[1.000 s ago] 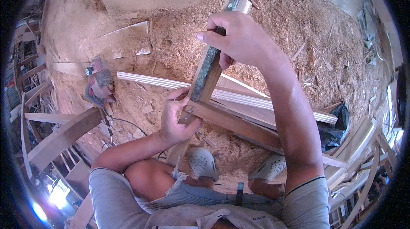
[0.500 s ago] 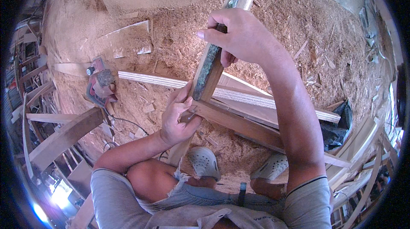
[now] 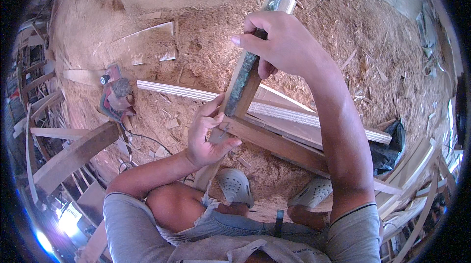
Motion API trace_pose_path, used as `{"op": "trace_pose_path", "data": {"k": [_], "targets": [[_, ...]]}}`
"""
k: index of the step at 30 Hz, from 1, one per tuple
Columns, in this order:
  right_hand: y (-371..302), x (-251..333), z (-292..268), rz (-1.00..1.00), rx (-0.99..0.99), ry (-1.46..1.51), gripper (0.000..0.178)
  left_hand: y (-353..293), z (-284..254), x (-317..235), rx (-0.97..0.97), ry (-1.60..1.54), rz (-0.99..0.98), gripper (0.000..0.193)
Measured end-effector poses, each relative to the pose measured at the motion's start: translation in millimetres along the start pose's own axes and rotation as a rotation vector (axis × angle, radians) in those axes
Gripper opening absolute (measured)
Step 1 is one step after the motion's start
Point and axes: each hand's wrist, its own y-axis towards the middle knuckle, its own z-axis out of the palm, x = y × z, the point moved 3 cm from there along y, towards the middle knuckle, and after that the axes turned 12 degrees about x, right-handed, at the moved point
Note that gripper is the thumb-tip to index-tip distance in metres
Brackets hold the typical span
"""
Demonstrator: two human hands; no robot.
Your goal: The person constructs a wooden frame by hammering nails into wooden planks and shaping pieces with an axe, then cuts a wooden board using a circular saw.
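Note:
My right hand (image 3: 289, 42) is closed round a hammer (image 3: 239, 88) with a worn, green-flecked handle. The hammer lies lengthwise along a wooden piece (image 3: 251, 94), its metal head at the far end. Below, that piece meets a brown wooden bar (image 3: 279, 141) that slants toward the lower right under my right forearm. My left hand (image 3: 203, 140) is at this corner, its fingertips against the wood's left side and its thumb lifted apart. A thin, nail-like bit of metal (image 3: 224, 129) shows between thumb and fingers, too small to make out fully.
Sawdust and wood scraps cover the floor. A red power tool (image 3: 117, 94) with a cord lies at left. A long pale strip (image 3: 181, 89) passes behind the joined pieces. Black plastic (image 3: 390, 148) lies at right, beside stacked boards (image 3: 409, 175). A thick beam (image 3: 76, 157) stands at lower left.
My left thumb has moved off the wood toward the right, opening the hand. The hammer, my right hand and the upper wooden piece have shifted slightly right.

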Motion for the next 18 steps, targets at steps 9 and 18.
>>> {"op": "trace_pose_path", "data": {"k": [9,18], "targets": [[3.3,1.4,1.2,0.013,0.015,0.017,0.028,-1.0,10.0,10.6,0.049,-0.301,-0.145,0.075],[3.3,-1.5,2.3,0.005,-0.029,0.025,0.031,12.9,6.8,9.4,0.259,-0.640,-0.478,0.116]]}}
